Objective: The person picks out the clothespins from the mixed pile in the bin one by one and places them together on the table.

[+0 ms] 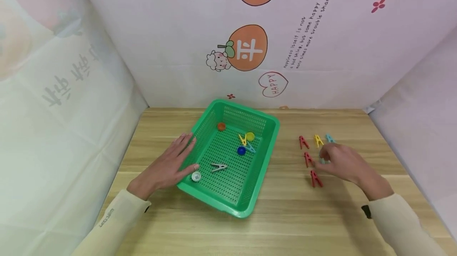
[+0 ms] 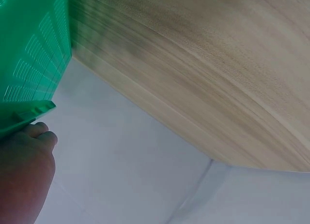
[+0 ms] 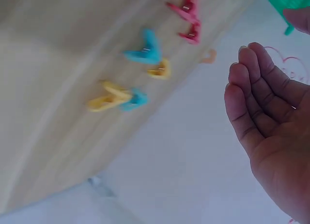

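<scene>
Wooden desk [image 1: 285,216], patterned backdrop behind. Green basket [image 1: 200,190] mid-desk, holding pegs and bottle caps. Left hand [image 1: 168,167] flat, fingers straight, pressed on basket's left rim. Right hand [image 1: 342,163] right of basket, fingers relaxed, holding nothing, over loose clothes pegs [image 1: 308,159]: red, yellow, blue.

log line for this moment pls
left hand: rests on green basket rim | right hand: open over clothespins | table
</scene>
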Available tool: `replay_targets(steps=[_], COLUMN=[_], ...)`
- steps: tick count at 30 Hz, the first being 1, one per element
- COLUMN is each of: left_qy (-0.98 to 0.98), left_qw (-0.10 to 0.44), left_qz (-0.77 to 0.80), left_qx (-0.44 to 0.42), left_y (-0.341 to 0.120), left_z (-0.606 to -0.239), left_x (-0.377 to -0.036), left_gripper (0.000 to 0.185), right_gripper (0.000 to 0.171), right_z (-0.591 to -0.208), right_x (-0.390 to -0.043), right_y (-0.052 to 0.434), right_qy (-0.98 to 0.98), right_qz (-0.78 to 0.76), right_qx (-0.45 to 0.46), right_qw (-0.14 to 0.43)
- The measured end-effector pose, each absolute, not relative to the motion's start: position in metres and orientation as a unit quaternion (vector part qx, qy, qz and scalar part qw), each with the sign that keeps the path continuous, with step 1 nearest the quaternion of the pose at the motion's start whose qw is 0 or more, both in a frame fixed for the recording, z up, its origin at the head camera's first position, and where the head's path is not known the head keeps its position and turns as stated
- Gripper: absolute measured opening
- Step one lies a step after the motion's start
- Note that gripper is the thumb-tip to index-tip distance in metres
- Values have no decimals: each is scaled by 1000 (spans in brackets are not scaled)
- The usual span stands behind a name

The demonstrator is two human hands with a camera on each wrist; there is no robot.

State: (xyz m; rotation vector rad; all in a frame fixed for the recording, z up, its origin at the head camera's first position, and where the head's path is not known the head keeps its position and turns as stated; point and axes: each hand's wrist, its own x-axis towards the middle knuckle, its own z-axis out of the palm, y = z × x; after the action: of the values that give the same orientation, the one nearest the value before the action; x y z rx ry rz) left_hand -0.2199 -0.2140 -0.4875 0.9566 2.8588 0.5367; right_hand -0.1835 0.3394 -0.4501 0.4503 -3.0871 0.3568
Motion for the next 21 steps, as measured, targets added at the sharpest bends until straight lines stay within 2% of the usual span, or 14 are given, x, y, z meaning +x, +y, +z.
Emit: replay_targets(steps=[6,14,21], left_qy=[932,932,934], left_qw=[37,38,48], left_qz=[181,182,180], left_qx=[312,310,305], left_y=[-214,-214,-215], left_z=[-487,-489,-488], left_x=[-219,-220,-220], left_gripper=[88,89,90], right_gripper=[29,28,32], right_z=[-427,-406,-393], right_x=[-206,-235,-256], right_y=[313,276,243], right_qy=[-980,-969,-965], right_qz=[105,78,71], right_qx=[171,234,253], right_qw=[0,33,3])
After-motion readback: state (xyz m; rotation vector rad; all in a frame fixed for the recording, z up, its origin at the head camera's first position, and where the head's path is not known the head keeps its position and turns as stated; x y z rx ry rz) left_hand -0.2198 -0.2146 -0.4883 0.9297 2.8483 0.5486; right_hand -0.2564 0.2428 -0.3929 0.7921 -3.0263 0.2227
